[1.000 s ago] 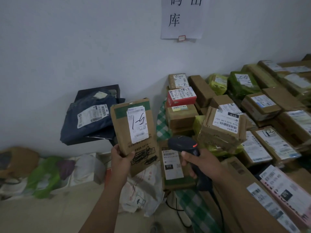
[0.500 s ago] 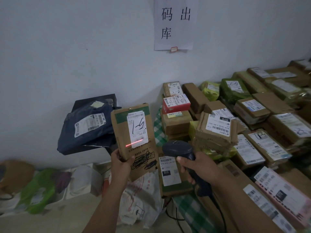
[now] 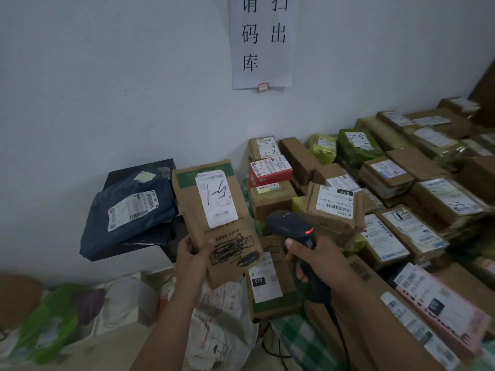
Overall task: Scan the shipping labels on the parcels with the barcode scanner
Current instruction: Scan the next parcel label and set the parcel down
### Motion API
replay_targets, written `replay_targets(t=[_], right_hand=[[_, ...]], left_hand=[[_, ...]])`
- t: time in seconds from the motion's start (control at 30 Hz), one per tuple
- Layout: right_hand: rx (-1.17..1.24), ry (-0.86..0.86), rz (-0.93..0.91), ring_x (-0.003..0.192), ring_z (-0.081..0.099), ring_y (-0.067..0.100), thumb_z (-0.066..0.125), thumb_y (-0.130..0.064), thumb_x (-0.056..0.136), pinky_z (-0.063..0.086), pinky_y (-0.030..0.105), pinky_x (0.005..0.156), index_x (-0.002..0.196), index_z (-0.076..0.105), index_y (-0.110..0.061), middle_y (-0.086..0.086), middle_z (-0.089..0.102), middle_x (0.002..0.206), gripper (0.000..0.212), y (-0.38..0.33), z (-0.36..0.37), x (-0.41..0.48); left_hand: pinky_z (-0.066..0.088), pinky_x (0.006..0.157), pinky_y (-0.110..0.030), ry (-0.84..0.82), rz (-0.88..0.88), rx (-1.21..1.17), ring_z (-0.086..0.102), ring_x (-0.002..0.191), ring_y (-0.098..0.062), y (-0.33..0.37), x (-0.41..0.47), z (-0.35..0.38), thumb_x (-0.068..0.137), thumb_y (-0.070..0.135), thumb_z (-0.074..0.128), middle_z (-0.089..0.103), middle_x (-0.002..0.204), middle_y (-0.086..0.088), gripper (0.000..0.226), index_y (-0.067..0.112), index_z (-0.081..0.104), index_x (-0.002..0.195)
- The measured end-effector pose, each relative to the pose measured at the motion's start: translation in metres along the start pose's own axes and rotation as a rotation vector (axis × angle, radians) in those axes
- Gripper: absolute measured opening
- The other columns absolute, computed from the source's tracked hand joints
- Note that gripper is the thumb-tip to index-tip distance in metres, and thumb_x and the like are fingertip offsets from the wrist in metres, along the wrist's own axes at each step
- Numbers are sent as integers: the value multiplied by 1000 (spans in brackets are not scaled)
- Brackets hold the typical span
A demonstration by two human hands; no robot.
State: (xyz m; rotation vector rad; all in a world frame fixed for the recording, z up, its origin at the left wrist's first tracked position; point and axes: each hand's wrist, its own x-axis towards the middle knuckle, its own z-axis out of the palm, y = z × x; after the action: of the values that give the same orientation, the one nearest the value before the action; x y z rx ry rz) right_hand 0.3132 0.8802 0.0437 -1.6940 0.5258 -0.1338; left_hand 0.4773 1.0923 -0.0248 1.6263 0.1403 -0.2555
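In L hand [image 3: 191,259]: parcel [image 3: 214,231] long-axis near-vert.

both forearms reach forward, left hand [image 3: 191,261] and right hand [image 3: 324,259] gripping.

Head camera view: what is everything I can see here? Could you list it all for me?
brown parcel: one, brown with a white label, held up at centre
barcode scanner: one, black with a red light, right of the brown parcel
mailer bag: one, dark blue, on a black box by the wall, left
red box: one, red, on a stack against the wall
cardboard parcels: many, brown, piled at right
green parcels: several, green, in the pile near the wall
paper sign: one, white with black characters, on the wall
white bag: one, white, below the brown parcel
left hand: grips the brown parcel's lower end
right hand: grips the barcode scanner's handle
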Motion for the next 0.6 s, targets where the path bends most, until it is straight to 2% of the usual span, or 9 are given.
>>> replay_targets(t=[0.07, 0.17, 0.27, 0.4, 0.43, 0.5, 0.53, 0.6], right_hand=[[44, 104, -25, 47, 60, 19, 65, -38, 90, 52, 27, 52, 82, 67, -5, 5, 66, 55, 34, -3, -8, -1], [117, 296, -35, 43, 60, 18, 66, -37, 90, 50, 22, 45, 82, 68, -6, 7, 65, 53, 32, -9, -23, -1], [178, 464, -55, 43, 61, 16, 68, -36, 89, 48, 20, 42, 83, 69, -11, 8, 66, 54, 26, -13, -40, -2], [212, 583, -73, 41, 60, 10, 70, -38, 86, 47, 19, 39, 78, 64, -17, 0, 65, 50, 23, -16, -64, -9], [211, 616, -77, 40, 59, 8, 70, -37, 86, 45, 17, 38, 77, 64, -18, -2, 65, 50, 22, -17, -69, -11], [202, 671, -72, 39, 57, 6, 70, -40, 86, 42, 18, 37, 78, 64, -16, -4, 63, 49, 25, -16, -79, -15], [190, 693, -66, 40, 57, 8, 70, -43, 84, 43, 21, 39, 78, 64, -14, -2, 63, 50, 30, -15, -84, -17], [163, 738, -55, 42, 58, 14, 69, -49, 81, 44, 28, 44, 78, 65, -11, 4, 64, 53, 39, -13, -94, -22]], left_hand=[[55, 76, -34, -25, -6, -51, 68, 98, -16, 17, -3, 14, 88, 32, 73, 68, 119, 0, 48, 22, 54, 131], [59, 65, -32, -111, -22, -145, 74, 85, -15, 48, -11, 40, 91, 37, 68, 75, 105, 1, 36, 23, 61, 123], [60, 62, -33, -204, -45, -220, 75, 83, -18, 74, -20, 67, 92, 36, 66, 77, 95, 1, 33, 22, 61, 122], [58, 56, -30, -392, -81, -183, 75, 79, -20, 97, -31, 110, 93, 37, 65, 77, 91, -1, 29, 24, 60, 119], [59, 57, -32, -427, -78, -151, 75, 79, -20, 101, -33, 123, 93, 36, 64, 77, 91, -1, 30, 24, 59, 120], [62, 71, -42, -477, -78, -103, 75, 85, -22, 105, -36, 147, 93, 35, 64, 77, 96, -3, 26, 28, 59, 118], [61, 78, -47, -497, -81, -89, 75, 87, -23, 106, -37, 158, 93, 34, 64, 76, 99, -3, 24, 29, 59, 116], [61, 81, -48, -523, -74, -63, 75, 87, -22, 106, -39, 177, 94, 34, 64, 76, 98, -1, 23, 28, 60, 116]])
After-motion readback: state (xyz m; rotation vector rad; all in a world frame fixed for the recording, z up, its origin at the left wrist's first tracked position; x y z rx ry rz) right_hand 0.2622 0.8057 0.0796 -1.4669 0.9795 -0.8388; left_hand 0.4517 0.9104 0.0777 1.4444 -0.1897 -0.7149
